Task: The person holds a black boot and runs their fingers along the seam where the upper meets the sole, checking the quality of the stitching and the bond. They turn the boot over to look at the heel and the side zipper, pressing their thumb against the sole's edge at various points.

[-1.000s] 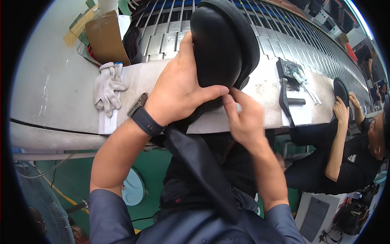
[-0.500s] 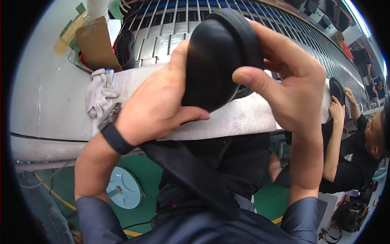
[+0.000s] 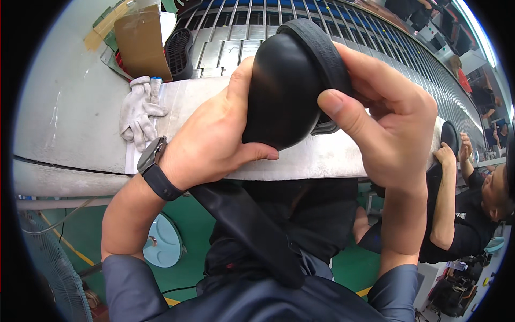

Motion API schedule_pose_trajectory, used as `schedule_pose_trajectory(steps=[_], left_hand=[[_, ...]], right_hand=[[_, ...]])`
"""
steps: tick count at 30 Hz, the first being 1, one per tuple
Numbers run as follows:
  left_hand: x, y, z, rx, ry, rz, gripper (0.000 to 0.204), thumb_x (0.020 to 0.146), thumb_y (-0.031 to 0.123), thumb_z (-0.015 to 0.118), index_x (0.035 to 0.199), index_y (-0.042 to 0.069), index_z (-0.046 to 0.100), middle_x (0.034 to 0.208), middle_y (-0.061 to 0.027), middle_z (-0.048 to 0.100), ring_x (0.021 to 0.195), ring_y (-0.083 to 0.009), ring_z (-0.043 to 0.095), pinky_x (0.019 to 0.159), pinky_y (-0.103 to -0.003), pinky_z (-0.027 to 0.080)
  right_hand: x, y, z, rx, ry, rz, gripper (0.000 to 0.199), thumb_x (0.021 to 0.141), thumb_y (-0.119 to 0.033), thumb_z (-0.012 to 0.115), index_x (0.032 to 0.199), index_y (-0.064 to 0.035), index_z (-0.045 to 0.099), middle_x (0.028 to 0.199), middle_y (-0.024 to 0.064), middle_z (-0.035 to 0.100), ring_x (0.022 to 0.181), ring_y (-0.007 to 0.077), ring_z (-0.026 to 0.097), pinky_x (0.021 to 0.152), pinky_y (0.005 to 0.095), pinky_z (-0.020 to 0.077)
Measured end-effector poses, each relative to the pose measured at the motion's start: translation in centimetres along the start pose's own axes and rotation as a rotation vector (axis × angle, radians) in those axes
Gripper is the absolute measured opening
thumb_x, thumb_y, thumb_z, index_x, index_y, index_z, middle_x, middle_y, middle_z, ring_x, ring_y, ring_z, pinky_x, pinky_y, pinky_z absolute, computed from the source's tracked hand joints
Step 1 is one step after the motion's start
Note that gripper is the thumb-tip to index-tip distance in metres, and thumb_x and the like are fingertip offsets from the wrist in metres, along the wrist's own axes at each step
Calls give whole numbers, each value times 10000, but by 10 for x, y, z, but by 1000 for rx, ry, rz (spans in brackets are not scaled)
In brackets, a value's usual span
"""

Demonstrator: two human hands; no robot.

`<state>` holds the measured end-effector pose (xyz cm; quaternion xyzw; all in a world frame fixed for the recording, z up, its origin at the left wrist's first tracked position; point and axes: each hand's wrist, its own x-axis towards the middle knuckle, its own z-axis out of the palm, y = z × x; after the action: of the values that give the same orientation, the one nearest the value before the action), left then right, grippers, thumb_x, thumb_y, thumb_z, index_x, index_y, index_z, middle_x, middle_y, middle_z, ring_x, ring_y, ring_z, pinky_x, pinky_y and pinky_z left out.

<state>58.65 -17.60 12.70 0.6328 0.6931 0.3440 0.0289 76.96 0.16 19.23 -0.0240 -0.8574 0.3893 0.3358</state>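
A black boot (image 3: 279,91) is held up between both hands over the bench. Its rounded toe is smooth and shiny, and a dark rubber sole (image 3: 315,47) runs along its right edge, partly standing off below my right thumb. The long soft shaft (image 3: 241,220) hangs down toward my lap. My left hand (image 3: 206,137) is wrapped round the left side of the upper, thumb along its lower edge. With my right hand (image 3: 389,112) I grip the sole's edge, fingers behind it and thumb in front. The hidden fingertips cannot be made out.
A pale bench edge (image 3: 332,161) lies under the boot, metal rollers (image 3: 273,16) beyond it. At left are grey work gloves (image 3: 140,112), a cardboard piece (image 3: 140,45) and a black sole (image 3: 178,53). A co-worker (image 3: 456,214) handles a black piece at right. A fan (image 3: 56,268) stands lower left.
The view has shifted slightly, so the bench things sit a little further right. Both hands keep their hold on the boot, which has tilted slightly; more of the sole's lower part shows.
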Motion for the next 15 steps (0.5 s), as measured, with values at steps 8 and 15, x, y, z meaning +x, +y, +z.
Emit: schedule_pose_trajectory(steps=[8,15], left_hand=[[3,-4,0,-9,4,-30,1272,746,336,1010,1644,-39,190,1368,-283,646,1240,-499,649,1053,-487,531],[3,-9,1,-25,2,-16,1270,755,328,1003,1642,-36,171,1393,-304,625,1264,-517,632,1066,-495,526]], right_hand=[[12,-11,6,11,-42,16,458,948,1,813,1379,91,688,1161,168,798,1084,181,761,966,312,616],[32,4,-9,59,-183,17,448,987,-12,779,1405,102,665,1175,169,794,1081,192,763,976,321,620]])
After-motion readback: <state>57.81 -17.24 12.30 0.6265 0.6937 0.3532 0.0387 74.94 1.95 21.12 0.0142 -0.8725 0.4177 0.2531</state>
